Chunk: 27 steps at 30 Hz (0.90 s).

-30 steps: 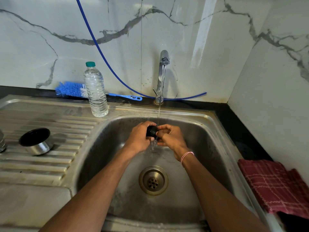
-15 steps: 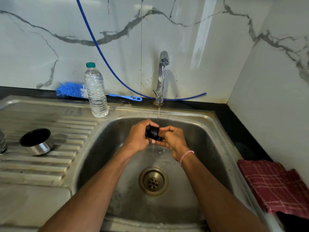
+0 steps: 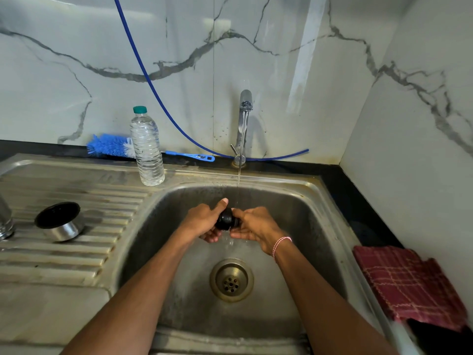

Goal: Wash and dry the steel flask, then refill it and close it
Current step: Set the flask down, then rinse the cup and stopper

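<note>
Washing step: left hand (image 3: 204, 222) and right hand (image 3: 257, 226) grip the black stopper (image 3: 226, 219) under the twelve o'clock tap (image 3: 244, 119); next, likely turn it to rinse fully.

Black stopper (image 3: 226, 219) lies sideways, wet, held between my left grip (image 3: 204, 222) and right grip (image 3: 256, 226) under the tap's stream (image 3: 238, 185). Steel cap (image 3: 61, 226), black inside, sits mouth up on the drainboard (image 3: 76, 254); flask body (image 3: 5, 221) cut off at the view's left edge.

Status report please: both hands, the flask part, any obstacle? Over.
Left hand grips black stopper, right hand pinches its other end. Stopper in water stream from tap, over sink. No obstruction seen.
</note>
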{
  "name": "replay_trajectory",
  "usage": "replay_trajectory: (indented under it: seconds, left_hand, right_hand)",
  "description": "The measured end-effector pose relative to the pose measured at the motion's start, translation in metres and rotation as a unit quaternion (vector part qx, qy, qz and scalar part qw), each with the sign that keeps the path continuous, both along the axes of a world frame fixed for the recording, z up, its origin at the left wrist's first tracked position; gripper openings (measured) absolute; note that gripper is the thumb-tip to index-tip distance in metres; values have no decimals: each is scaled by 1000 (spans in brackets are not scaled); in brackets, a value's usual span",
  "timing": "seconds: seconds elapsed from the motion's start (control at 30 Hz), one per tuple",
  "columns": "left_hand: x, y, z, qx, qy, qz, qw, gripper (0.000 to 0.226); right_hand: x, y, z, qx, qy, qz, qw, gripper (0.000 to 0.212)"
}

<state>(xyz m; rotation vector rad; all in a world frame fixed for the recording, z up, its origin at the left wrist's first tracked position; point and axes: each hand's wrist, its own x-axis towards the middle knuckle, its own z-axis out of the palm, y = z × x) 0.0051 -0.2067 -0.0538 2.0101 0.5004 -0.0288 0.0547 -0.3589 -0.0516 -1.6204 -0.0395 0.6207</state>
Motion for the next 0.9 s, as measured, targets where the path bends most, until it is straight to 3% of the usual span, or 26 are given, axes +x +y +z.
replay_trajectory:
  seconds: [0.17,0.33,0.43,0.7,0.8,0.9]
  left_hand:
    - [-9,-3,3,-8,-10,-7,1000,72]
    - [-18,-6,7,-127,-91,-1,988,38]
    - [-27,-5,7,-117,-153,-8,981,32]
    - [-79,23,3,55,-264,-74,960,80]
    - [-78,30,10,79,-286,-54,953,68]
    - [-70,35,6,150,-229,-52,960,38]
  right_hand:
    - [-10,2,5,0,8,-19,1000,31]
    - [-16,3,15,-111,-216,-33,969,12]
    - [-23,1,26,-165,-332,9,929,22]
    - [-44,4,50,-160,-558,-5,814,27]
    - [-52,9,52,-144,-611,-55,776,30]
    - [-48,11,47,-259,-527,40,808,27]
